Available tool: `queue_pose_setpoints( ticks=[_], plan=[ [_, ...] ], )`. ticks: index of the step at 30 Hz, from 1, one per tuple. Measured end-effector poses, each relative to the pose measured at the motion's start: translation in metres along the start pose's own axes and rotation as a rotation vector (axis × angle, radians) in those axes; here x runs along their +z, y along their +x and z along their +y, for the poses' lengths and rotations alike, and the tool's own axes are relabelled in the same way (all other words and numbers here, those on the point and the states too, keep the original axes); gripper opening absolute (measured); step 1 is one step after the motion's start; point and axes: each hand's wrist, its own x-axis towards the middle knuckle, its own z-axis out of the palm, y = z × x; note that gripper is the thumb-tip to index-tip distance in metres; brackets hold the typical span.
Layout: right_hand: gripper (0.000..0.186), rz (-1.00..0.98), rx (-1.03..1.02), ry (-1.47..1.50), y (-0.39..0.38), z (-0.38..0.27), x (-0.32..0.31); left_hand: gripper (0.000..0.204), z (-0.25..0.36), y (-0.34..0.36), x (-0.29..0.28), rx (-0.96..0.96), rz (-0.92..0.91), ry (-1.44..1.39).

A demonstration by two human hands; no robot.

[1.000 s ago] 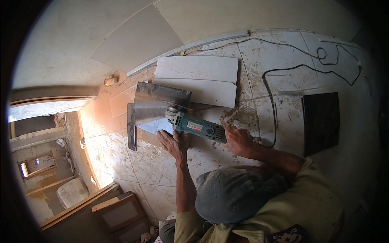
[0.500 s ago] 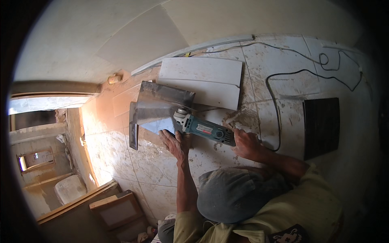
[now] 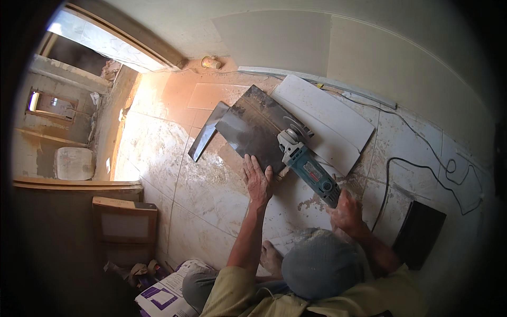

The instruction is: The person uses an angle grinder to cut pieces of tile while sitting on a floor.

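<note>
My right hand (image 3: 348,214) is closed round the rear end of a teal angle grinder (image 3: 315,173). The grinder's metal head and cutting disc rest over the right part of a dark, glossy tile (image 3: 247,126), whose surface is dusty. My left hand (image 3: 257,179) lies with fingers stretched out on the tile's near edge, left of the grinder. A narrow dark strip of tile (image 3: 207,134) lies beside the tile's left edge. Whether the disc is spinning or cutting into the tile, I cannot tell.
White boards (image 3: 330,119) lie behind the dark tile. A black cable (image 3: 387,174) loops over the dusty tiled floor at the right. Another dark tile (image 3: 420,232) is at the far right. A cardboard box (image 3: 125,224) and a printed bag (image 3: 171,288) sit at lower left.
The view has turned, so the scene appears rotated clockwise. The grinder's disc now shows more plainly at the tile's right side. My left hand lies flatter on the tile.
</note>
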Motion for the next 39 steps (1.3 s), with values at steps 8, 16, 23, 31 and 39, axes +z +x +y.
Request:
queue_pose_setpoints(
  ticks=[8,16,23,31,39],
  plan=[
    [0.048,0.105,-0.155,0.002,0.104,-0.073,0.012,0.070,0.002,-0.004,0.001,0.005,-0.002,-0.003],
    [0.045,0.074,-0.134,-0.080,0.184,-0.119,0.051,0.069,0.006,-0.002,-0.001,-0.013,-0.063,0.005],
    [0.048,0.082,-0.171,-0.009,0.206,-0.130,0.073,0.070,0.006,-0.004,0.001,-0.057,-0.060,-0.012],
    [0.053,0.094,-0.168,-0.013,0.214,-0.135,0.091,0.070,0.004,-0.002,0.000,-0.047,-0.060,0.004],
    [0.043,0.113,-0.171,-0.113,0.215,-0.139,0.091,0.070,0.006,-0.002,-0.002,-0.052,-0.067,-0.024]
  ],
)
